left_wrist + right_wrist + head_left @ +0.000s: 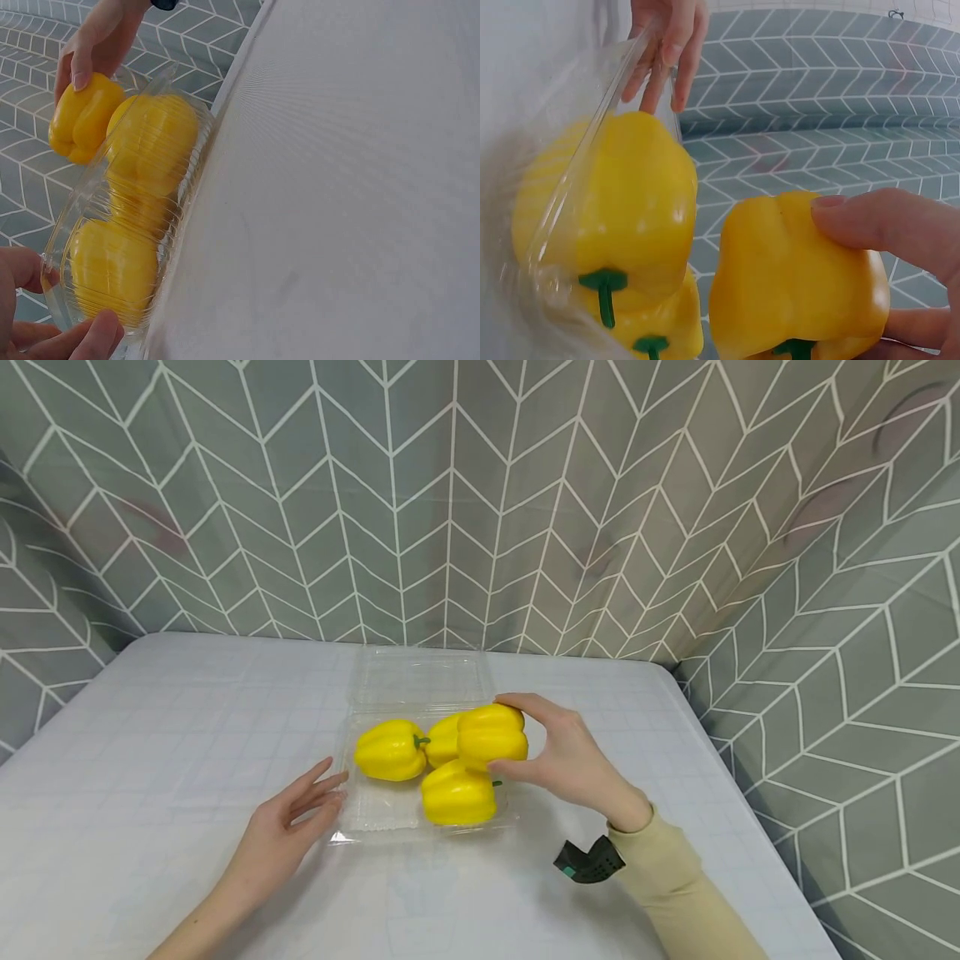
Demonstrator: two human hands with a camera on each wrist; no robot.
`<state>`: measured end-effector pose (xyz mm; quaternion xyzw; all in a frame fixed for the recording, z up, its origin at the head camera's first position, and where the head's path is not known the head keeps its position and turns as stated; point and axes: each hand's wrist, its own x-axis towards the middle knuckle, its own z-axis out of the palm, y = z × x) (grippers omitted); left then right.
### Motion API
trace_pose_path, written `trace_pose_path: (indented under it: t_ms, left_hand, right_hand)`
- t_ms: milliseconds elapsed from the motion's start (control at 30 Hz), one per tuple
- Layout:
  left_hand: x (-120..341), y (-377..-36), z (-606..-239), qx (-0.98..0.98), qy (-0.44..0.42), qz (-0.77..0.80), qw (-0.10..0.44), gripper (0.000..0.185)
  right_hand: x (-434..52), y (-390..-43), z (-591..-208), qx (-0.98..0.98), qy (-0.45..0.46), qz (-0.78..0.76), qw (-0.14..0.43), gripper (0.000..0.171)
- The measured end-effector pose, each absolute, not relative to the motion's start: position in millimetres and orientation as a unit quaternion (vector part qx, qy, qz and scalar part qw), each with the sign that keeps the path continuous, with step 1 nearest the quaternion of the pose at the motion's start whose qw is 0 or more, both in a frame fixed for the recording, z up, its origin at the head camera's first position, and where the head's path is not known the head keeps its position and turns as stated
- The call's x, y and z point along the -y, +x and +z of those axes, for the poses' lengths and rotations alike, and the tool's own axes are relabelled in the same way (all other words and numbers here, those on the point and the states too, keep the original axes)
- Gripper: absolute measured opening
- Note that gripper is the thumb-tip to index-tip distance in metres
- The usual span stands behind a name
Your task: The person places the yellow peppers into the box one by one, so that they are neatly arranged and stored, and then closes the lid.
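Pepper (491, 735), yellow and glossy, sits in the right hand (570, 760), held above the far right corner of the open clear tray (375, 818). The fingers (525, 702) curl over its top and the thumb presses in from below, so it is pinched across its broad shoulders. It looks light and hollow, with a smooth, waxy skin that would probably slide under a loose grip; the lobed ridges give the fingertips something to settle into. The wall seems stiff enough to take a firm pinch without denting, though I cannot tell whether it is real or plastic.

Three more peppers lie in the tray: one at the left (390, 750), one at the front (457, 793), and one (444, 739) mostly hidden behind the held one. The tray itself is thin, crinkly and likely to skid on the worktop (150, 760), which has a smooth pale cloth.

The left hand (288, 827) lies beside the tray's near left corner, fingers nearly straight, tips touching its rim. In the left wrist view a thumb and fingertip seem to bracket the rim, but the edge of the picture cuts them off.

The tray's hinged lid (420, 677) lies open behind, its outline faint against the cloth. The held pepper's stem shows only in the right wrist view.
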<state>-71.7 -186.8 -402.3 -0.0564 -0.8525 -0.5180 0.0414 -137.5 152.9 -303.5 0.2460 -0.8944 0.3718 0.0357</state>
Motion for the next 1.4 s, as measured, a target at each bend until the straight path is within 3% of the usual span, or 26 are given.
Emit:
trace_pose_path:
  t_ms: [500,1400]
  left_hand:
    - [186,-71,-402,0.852,-0.056,-0.519,0.044,0.059]
    - [186,-72,-405,0.853,-0.065,-0.514,0.056,0.058]
  right_hand:
    - [-134,-137,-303,0.883,0.265,0.385,0.049,0.070]
    - [-88,-130,-313,0.862,0.282,0.422,0.008,0.069]
